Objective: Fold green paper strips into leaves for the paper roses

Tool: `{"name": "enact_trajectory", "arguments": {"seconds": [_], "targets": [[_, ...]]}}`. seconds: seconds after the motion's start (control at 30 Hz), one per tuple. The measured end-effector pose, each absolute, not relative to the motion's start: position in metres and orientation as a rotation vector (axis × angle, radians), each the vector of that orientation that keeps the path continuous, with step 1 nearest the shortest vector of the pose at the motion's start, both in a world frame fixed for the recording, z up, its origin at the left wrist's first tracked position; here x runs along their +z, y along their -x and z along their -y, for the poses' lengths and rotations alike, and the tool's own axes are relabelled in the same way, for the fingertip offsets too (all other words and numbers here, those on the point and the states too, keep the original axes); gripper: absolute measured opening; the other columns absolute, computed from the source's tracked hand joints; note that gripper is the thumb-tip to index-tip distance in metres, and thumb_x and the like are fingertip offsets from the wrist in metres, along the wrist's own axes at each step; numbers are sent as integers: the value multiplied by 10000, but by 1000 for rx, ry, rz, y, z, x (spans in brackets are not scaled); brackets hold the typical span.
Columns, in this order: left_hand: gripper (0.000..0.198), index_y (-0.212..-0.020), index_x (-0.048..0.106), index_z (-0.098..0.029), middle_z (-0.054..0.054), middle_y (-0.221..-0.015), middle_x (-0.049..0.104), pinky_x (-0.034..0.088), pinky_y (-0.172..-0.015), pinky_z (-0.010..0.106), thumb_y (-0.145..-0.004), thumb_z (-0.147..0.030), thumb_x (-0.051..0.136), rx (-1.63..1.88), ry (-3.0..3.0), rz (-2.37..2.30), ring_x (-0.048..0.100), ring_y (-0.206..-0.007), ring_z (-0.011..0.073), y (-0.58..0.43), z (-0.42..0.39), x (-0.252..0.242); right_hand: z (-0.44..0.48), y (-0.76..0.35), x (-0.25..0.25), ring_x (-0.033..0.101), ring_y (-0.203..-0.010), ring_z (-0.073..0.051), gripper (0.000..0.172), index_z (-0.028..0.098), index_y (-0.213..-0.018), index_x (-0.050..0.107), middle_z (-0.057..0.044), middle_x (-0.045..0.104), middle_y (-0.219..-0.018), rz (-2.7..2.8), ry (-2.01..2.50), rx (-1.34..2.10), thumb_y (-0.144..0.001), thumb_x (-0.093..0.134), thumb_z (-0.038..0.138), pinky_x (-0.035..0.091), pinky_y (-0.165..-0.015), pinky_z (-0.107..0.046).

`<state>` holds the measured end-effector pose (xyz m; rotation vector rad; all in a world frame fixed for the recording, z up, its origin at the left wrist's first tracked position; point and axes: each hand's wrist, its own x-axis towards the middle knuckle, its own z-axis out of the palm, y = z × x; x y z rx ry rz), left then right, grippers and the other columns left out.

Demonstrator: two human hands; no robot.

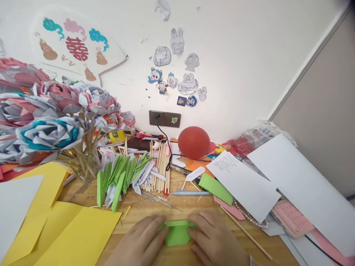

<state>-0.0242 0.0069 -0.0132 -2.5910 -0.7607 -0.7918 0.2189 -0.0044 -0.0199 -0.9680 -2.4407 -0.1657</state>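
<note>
A small piece of green paper [178, 236] lies on the wooden table at the bottom middle, with a narrow fold along its far edge. My left hand [145, 236] grips its left side, fingers bent over the upper corner. On the opposite side, my right hand [212, 238] pinches the right end near the fold. Both thumbs are hidden. Beyond my left hand is a pile of folded green paper strips [119, 177] mixed with white ones.
Paper flowers [52, 133] fill the left side above yellow sheets [80, 232]. Wooden sticks [161, 171], a red balloon [193, 142] and a blue pen [191, 193] lie farther back. A written sheet [241, 183] and a pink keyboard [292, 218] are at right.
</note>
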Motion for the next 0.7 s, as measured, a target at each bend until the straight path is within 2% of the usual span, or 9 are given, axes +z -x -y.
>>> {"name": "enact_trajectory", "arguments": {"seconds": [0.1,0.2,0.33,0.53,0.7], "targets": [[331,-1017,593,-225,7,-933,677,472,-889,238,-939,-147,281,-1000,2512,904,612,-878,132,22,-12,-29,3,-219,-22,533,-857,-186,118,163,-914,601,-52,642,-967,2435,909,-126,-849,504,178,459,-775,-326],[338,-913,606,-219,0,-861,655,494,-832,215,-966,-206,272,-1020,2592,938,603,-807,118,16,-13,-28,1,-219,-23,537,-824,-185,128,164,-906,603,-47,651,-943,2402,892,-112,-867,483,180,463,-739,-325],[325,-925,610,-207,-6,-863,648,490,-829,206,-970,-202,287,-856,2668,898,600,-837,123,12,-11,-15,-1,-218,-22,530,-818,-181,115,175,-889,603,-44,640,-941,2371,899,-116,-873,490,193,458,-725,-320],[371,-1027,583,-225,-5,-853,648,459,-857,204,-980,-205,216,-940,2558,744,583,-846,123,16,-15,-24,-2,-219,-20,508,-721,-170,184,176,-861,610,-32,611,-786,2372,936,-59,-914,435,195,439,-636,-291],[407,-854,593,-226,-22,-729,626,462,-810,172,-988,-268,211,-1104,2523,768,581,-746,113,13,-21,-32,-6,-217,-27,501,-664,-161,260,161,-829,596,-30,584,-687,2377,920,-127,-943,364,181,419,-597,-280]]}}
